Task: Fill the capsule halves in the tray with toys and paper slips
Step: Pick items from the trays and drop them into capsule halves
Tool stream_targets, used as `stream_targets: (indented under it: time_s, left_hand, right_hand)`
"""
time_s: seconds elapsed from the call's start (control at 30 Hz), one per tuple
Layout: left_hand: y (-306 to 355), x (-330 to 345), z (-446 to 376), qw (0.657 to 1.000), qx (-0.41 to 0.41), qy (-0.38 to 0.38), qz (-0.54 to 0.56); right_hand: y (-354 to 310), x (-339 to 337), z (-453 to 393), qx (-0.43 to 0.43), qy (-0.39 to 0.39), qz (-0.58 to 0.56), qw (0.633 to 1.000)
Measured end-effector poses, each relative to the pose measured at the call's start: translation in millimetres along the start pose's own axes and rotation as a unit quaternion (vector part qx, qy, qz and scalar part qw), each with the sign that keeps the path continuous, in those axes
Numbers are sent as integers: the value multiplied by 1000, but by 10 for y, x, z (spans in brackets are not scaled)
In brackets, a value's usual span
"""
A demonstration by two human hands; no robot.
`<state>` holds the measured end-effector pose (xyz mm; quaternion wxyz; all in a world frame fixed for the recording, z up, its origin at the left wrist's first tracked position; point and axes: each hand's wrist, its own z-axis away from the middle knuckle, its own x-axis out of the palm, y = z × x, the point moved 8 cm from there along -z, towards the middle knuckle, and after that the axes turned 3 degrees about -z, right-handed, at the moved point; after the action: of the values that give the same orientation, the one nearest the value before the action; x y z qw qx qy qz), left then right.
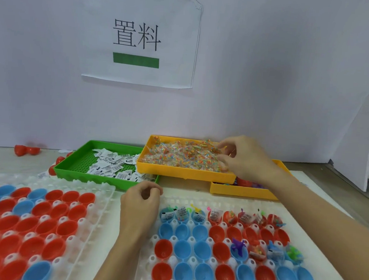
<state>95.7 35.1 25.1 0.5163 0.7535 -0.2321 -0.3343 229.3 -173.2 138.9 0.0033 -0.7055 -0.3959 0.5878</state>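
A white holder tray point(196, 201) on the right carries red and blue capsule halves point(182, 249). Its far row point(215, 216) holds toys and paper slips, and a few halves in the third row hold toys, one of them purple point(238, 246). My right hand point(243, 159) reaches into a yellow tray point(177, 172) of small bead packets point(178, 154), its fingers curled around some of them. My left hand point(141, 202) hovers loosely curled at the holder tray's far left corner, with nothing seen in it. A green tray point(72, 171) contains the paper slips point(112, 165).
A second white holder tray point(100, 199) with empty red and blue halves lies on the left. A lower yellow tray point(241, 190) of toys sits under my right forearm. Loose red halves point(25, 150) lie by the wall, which bears a paper sign point(140, 36).
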Motion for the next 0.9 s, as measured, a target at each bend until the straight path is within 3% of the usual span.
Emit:
stream_targets:
  time_s: [0.27, 0.47, 0.73, 0.9]
  left_hand:
    - [-27, 20, -22, 1000, 12, 2, -6]
    - [-19, 18, -33, 1000, 14, 4, -1]
    - [-12, 14, -28, 1000, 16, 6, 3]
    - [-4, 18, -19, 1000, 19, 6, -3]
  right_hand:
    - [165, 512, -369, 54, -102, 88, 989]
    - [172, 435, -338, 54, -58, 56, 995]
    - [185, -10, -70, 51, 101, -75, 991]
    - [221, -137, 409, 61, 64, -161, 983]
